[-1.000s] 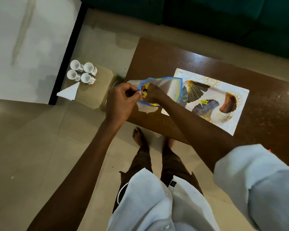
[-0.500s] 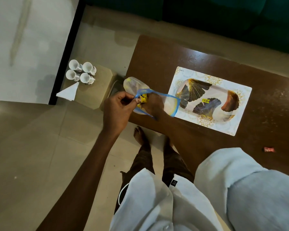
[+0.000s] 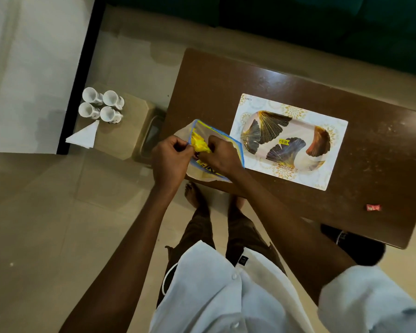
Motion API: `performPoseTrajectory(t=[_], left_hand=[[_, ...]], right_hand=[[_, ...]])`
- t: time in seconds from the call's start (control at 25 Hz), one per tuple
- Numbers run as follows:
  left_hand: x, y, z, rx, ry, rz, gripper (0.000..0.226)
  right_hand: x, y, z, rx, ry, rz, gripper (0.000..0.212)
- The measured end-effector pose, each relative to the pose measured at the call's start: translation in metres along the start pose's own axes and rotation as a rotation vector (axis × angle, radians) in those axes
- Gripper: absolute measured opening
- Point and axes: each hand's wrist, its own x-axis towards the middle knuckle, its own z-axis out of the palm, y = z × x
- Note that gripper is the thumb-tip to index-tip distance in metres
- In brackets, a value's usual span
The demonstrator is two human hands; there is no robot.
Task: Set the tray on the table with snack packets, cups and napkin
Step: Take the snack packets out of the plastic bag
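Observation:
A leaf-patterned tray (image 3: 296, 131) lies on a white placemat (image 3: 334, 169) on the brown table (image 3: 226, 80). Over the table's near left corner, my left hand (image 3: 169, 159) pinches the rim of a clear plastic bag with a blue edge (image 3: 238, 147). My right hand (image 3: 220, 153) is inside the bag's mouth and grips a yellow snack packet (image 3: 199, 144). Several white cups (image 3: 102, 105) and a folded white napkin (image 3: 83, 137) sit on a low beige stool (image 3: 130, 131) to the left.
A small red wrapped sweet (image 3: 373, 207) lies near the table's right front edge. A dark green sofa (image 3: 298, 20) runs behind the table. A white panel with a black edge (image 3: 77, 75) stands at the left. My bare feet are on the tiled floor by the table.
The bag has swung down and left, off the tray's end to the table corner. My right hand has moved deeper into it and now holds the yellow packet.

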Motion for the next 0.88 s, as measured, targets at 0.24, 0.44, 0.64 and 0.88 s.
performPoseTrajectory(t=[0.24,0.44,0.64,0.88], left_hand=[[0.004,-0.008,-0.005,0.021,0.026,-0.045,0.005],[0.008,-0.017,-0.015,0.016,0.029,-0.081,0.005],[0.006,-0.013,-0.006,-0.004,0.01,-0.055,0.006],[0.001,-0.005,0.007,-0.083,-0.02,-0.096,0.007]], right_hand=[[-0.054,0.029,-0.066,0.651,-0.051,0.104,0.023],[-0.08,0.077,-0.115,1.352,-0.059,0.138,0.036],[-0.048,0.134,-0.117,1.523,0.224,0.27,0.033],[0.022,0.165,-0.059,1.614,0.408,0.644,0.029]])
